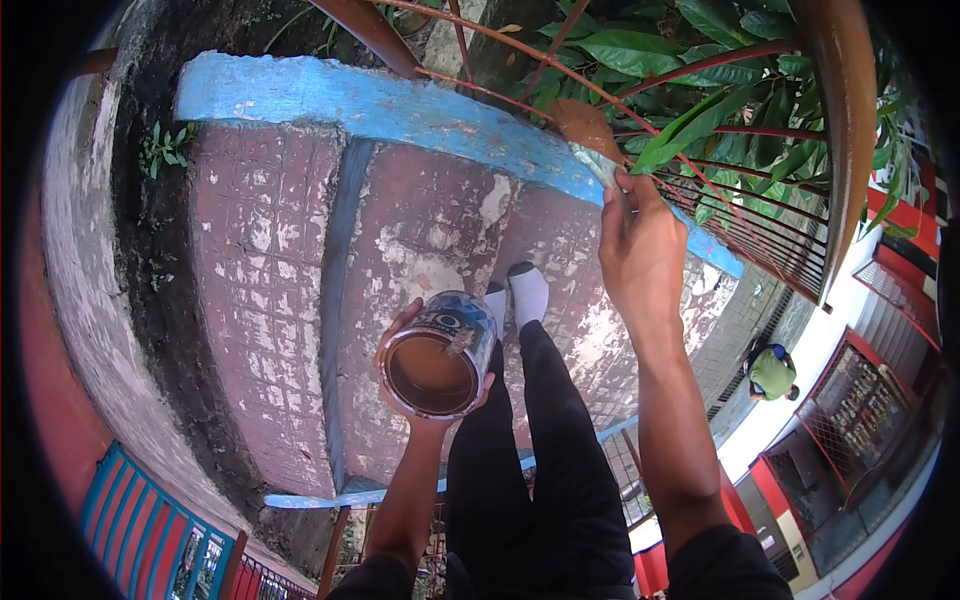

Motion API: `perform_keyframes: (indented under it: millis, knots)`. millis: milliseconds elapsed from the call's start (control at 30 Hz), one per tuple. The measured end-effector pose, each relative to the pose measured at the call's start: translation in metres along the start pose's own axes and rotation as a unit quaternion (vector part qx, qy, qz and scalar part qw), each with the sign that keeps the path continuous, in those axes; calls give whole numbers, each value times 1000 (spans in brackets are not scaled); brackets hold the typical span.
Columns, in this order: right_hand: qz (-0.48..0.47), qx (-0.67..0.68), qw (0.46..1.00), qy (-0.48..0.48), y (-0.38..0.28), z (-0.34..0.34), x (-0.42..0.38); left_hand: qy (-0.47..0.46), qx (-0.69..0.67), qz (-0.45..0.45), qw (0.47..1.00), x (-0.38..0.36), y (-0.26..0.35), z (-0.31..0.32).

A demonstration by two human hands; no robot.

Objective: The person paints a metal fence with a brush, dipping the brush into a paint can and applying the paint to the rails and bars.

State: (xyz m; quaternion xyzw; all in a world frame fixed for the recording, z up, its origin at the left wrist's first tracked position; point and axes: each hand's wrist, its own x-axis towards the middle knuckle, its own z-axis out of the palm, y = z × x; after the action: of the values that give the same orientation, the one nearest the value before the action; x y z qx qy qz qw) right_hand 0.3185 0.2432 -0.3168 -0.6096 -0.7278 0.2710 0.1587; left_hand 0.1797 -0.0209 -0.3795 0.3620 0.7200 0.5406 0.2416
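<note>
— What do I have in my hands from up here?

— My left hand (432, 400), low in the centre of the frame, cups a round metal tin of brown paint (436, 358), fingers wrapped round its side. My right hand (640, 250), upper right of centre, has its fingers pinched tight on a flat paintbrush with brown bristles (590, 140).

— And the brush tip?

— It lies against a thin rust-red metal railing bar (520, 45), above the blue-painted ledge (400, 105).

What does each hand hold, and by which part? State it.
Left hand cups an open paint can of brown paint by its side and base. Right hand holds a paintbrush by the handle, bristles up.
</note>
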Motion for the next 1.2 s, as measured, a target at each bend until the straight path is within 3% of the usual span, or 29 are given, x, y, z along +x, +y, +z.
perform_keyframes:
  millis: [267,333,367,467,633,733,767,833,1033,1100,1200]
  knots:
    - [-54,-4,995,84,20,19,-4,-5,28,9,1000,-1,-4,-2]
    - [-11,-5,1000,-3,28,27,-12,-7,34,11,999,-1,-6,-3]
    - [-10,-4,1000,-2,30,32,-17,-7,25,10,1000,-2,-6,-3]
    - [167,90,979,-77,34,49,-26,-9,28,12,999,-3,-10,-5]
    - [220,115,965,-86,67,96,-33,-31,54,10,998,4,-7,-9]
    - [190,302,932,-57,77,133,-32,-21,37,-5,999,3,-4,-12]
    - [185,308,932,-48,82,143,-31,-24,59,-9,998,4,-2,-14]
    - [182,417,888,-69,83,156,-20,-14,36,-29,999,9,1,-10]
    - [223,560,797,-23,80,184,14,-45,26,40,998,25,-5,-6]
    - [228,629,743,25,77,193,25,-33,2,30,999,25,-5,-3]
    - [213,668,711,57,79,208,37,-43,4,22,999,27,-3,1]
